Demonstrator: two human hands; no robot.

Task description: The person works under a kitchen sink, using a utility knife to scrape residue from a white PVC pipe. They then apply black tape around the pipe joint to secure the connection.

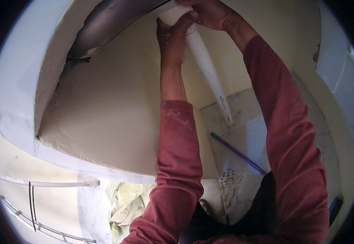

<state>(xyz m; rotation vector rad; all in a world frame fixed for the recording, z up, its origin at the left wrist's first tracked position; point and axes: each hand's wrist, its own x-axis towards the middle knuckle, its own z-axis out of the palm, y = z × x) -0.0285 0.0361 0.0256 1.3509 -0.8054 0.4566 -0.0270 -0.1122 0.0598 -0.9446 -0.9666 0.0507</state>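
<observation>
Both arms reach up to the top of the view, in dusty red sleeves. My left hand (pixel 173 38) is closed round the lower side of a white plastic pipe fitting (pixel 173 15), its thumb along the front. My right hand (pixel 210 14) grips the same fitting from the right, partly cut off by the upper edge. From the fitting a long white plastic pipe (pixel 205 61) slants down toward the floor. A dark, shiny curved metal surface (pixel 108 26) lies just left of the fitting. The fitting's upper end is hidden or out of view.
Cream walls (pixel 112 105) close in around the pipe. On the stained tile floor (pixel 242 110) lies a thin purple stick (pixel 242 153) with a green tip. At lower left are crumpled pale-yellow sheeting (pixel 130 201) and a metal ladder-like frame (pixel 49 227). A white slab edge (pixel 91 166) runs below.
</observation>
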